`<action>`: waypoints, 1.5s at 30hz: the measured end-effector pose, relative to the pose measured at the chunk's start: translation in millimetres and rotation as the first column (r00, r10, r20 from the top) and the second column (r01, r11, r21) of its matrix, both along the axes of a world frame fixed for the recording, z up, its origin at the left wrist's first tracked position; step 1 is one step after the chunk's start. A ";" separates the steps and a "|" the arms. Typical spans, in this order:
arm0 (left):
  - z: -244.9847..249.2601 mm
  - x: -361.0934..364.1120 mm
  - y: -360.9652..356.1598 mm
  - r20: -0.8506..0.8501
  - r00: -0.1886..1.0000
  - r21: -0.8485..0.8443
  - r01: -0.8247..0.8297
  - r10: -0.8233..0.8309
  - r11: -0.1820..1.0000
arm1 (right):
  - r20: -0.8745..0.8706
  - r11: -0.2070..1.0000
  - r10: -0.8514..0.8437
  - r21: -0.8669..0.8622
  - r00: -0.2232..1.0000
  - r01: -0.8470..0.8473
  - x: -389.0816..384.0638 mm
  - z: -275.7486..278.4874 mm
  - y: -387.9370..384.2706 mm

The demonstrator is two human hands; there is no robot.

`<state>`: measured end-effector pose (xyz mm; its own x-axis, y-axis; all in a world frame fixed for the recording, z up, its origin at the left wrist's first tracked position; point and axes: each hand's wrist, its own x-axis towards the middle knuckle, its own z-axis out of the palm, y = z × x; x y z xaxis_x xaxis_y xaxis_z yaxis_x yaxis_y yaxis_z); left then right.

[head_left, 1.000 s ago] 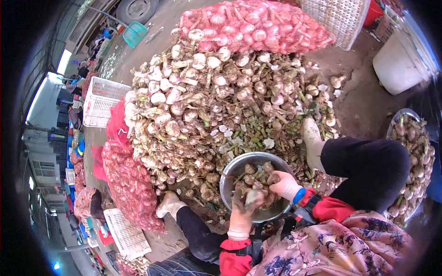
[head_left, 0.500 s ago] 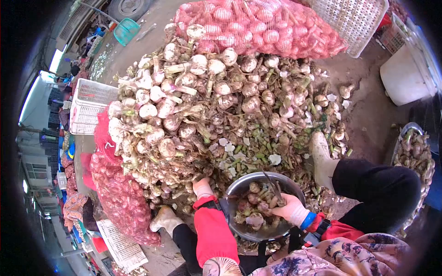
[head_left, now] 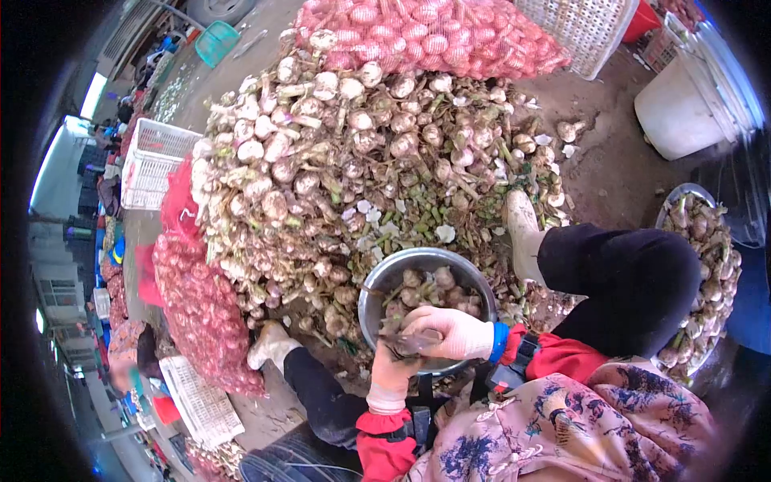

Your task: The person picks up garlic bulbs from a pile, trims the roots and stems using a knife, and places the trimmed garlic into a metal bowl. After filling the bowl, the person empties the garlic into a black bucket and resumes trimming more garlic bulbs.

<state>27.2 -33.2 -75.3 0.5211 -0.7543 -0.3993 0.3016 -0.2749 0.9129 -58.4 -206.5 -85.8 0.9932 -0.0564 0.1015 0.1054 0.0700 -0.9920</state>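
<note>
Half a second ago my left hand point(head_left: 391, 368) was out at the garlic pile point(head_left: 365, 145); now it is back against my right hand point(head_left: 454, 332), the two meeting over the near-left edge of the steel bowl point(head_left: 377, 299). My right fingers are curled around a dark thing point(head_left: 416, 343) between the hands — too blurred to name. My left fingers are bent up against it, but I can't tell whether they grasp anything. The bowl's rim curves close around my hands, with the pile just past its far side and the garlic bulbs point(head_left: 458, 296) inside leaving room above them. Brown floor stretches between my right foot point(head_left: 525, 234) and the white bucket point(head_left: 679, 112). The dark thing's visible part lies roughly sideways, its long axis running from hand to hand — its ends are hidden.
</note>
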 end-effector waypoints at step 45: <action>38.5 -42.9 -20.0 -0.721 0.653 -0.445 -0.694 0.233 0.566 | -0.264 0.931 -0.257 -0.325 0.930 0.165 -20.7 -65.8 3.9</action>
<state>-15.8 -53.3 -36.8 0.7417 -0.6216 -0.2520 0.6657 0.6364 0.3896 -79.1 -202.7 -151.6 0.9475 -0.2811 -0.1522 -0.2176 -0.2187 -0.9512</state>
